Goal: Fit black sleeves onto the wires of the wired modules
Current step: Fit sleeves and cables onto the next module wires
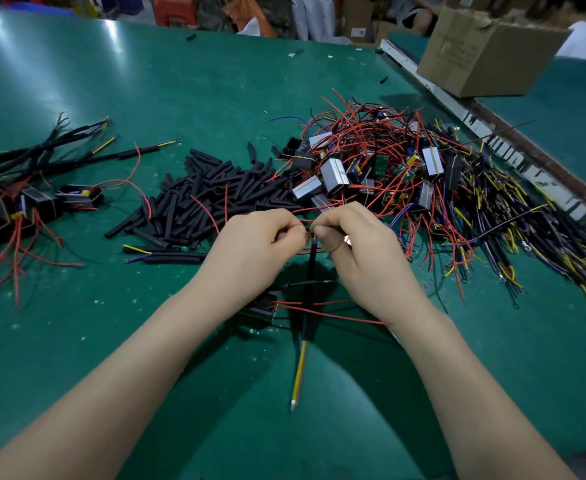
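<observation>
1. Currently, left hand (257, 237) and right hand (350, 237) met fingertip to fingertip, both pinching the top of a black sleeve (309, 282).
2. Sleeve hung down over the wired module (262, 308) on the green tabletop (146, 81).
3. Yellow wire (300, 372) stuck out below the sleeve.
4. Loose sleeve pile (212, 199) lay just beyond the hands.

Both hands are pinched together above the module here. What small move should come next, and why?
Probably slide the black sleeve further down the wires toward the module. The left hand and right hand pinch its top end, and yellow wire pokes out below.
</observation>
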{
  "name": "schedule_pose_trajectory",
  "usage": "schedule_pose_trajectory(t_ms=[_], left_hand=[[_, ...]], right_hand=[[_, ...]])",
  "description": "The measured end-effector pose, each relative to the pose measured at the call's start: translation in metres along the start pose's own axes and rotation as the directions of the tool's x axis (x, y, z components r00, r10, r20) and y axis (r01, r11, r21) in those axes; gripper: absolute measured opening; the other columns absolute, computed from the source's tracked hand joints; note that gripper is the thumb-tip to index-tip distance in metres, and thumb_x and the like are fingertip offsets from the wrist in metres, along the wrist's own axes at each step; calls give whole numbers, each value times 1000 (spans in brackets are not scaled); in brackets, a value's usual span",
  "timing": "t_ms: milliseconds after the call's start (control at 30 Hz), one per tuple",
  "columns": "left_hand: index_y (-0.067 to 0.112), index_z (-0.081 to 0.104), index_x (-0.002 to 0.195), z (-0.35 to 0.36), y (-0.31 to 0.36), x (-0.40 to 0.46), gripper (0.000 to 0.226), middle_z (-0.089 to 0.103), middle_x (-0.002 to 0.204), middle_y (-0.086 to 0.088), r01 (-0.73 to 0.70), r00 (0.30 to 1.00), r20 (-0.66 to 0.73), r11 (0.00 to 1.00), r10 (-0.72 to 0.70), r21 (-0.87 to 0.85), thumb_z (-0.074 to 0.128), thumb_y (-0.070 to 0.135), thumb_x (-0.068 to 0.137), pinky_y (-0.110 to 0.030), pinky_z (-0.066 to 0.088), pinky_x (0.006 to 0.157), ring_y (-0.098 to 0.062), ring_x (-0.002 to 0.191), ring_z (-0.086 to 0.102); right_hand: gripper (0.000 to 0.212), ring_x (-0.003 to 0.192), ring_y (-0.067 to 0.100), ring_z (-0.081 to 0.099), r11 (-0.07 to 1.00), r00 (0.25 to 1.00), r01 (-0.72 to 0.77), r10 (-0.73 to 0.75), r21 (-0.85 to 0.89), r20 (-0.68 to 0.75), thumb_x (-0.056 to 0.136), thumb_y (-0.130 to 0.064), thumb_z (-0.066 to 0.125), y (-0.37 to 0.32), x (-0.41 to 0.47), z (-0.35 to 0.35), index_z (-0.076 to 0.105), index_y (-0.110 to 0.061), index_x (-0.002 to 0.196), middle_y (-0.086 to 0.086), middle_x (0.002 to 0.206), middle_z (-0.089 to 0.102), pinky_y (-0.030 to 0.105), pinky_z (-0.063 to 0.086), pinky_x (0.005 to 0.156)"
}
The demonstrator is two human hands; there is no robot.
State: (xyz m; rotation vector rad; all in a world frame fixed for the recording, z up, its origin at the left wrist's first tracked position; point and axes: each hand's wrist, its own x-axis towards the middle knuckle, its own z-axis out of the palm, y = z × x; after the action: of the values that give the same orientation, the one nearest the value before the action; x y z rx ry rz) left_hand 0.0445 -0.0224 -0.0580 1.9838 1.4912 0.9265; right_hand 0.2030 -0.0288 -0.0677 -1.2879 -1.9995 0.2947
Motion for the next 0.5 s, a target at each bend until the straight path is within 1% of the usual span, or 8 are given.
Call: schedule_pose_trajectory(t_ms=[67,133,167,200,233,300,400,500], left_hand=[[18,68,84,-1,-1,1,18,54,54,8,8,1000,-18,999,-8,-35,54,25,91,-14,31,50,1,51,44],[20,67,84,-3,-1,2,17,52,50,17,3,999,-53,997,-7,-74,53,24,92,-12,31,50,4,51,45],[20,66,85,-3,-1,2,16,52,50,19,-3,998,-68,997,-2,-79,53,24,93,-11,31,50,5,51,45],[20,66,86,-4,-1,2,16,51,49,17,-9,997,-78,997,3,-77,52,23,93,-11,31,51,5,51,45],[20,66,86,-4,-1,1,16,51,50,16,-14,997,-83,997,8,-75,52,23,93,-11,31,52,6,52,46],[23,65,85,-3,0,0,15,52,52,16,-22,997,-80,996,15,-90,52,24,93,-11,32,52,5,53,46],[25,65,85,-2,1,-1,15,55,57,10,-35,997,-78,994,27,-101,53,25,93,-14,32,51,-1,52,45],[23,67,87,-1,1,-2,15,59,62,0,-41,997,-69,994,34,-98,53,25,93,-18,34,54,-5,53,43]], right_hand=[[18,82,12,63,947,980,-195,198,255,17,100,-23,47,-2,4,-1,58,-17,112,-6,97,63,28,50,75],[18,69,5,65,731,903,-417,399,541,157,101,-28,44,-4,7,-4,56,-19,110,-7,89,68,18,49,58],[19,65,5,64,610,855,-507,447,609,264,100,-29,45,-5,7,-5,58,-18,108,-6,85,70,17,47,52],[20,67,7,64,555,820,-568,444,608,361,100,-31,46,-6,7,-6,61,-20,104,-3,85,71,16,45,49],[19,73,10,66,573,808,-589,416,570,417,98,-34,48,-7,6,-6,63,-23,100,-1,87,73,16,44,49],[19,79,11,66,639,829,-554,362,534,426,97,-35,50,-8,4,-5,66,-25,97,-2,85,73,16,44,51],[15,61,7,62,647,854,-520,373,558,363,98,-26,51,-9,5,-4,64,-20,94,-8,67,68,17,42,49],[19,54,8,58,657,847,-532,427,534,318,95,-16,50,-9,6,-5,64,-23,84,-7,59,63,21,38,50]])
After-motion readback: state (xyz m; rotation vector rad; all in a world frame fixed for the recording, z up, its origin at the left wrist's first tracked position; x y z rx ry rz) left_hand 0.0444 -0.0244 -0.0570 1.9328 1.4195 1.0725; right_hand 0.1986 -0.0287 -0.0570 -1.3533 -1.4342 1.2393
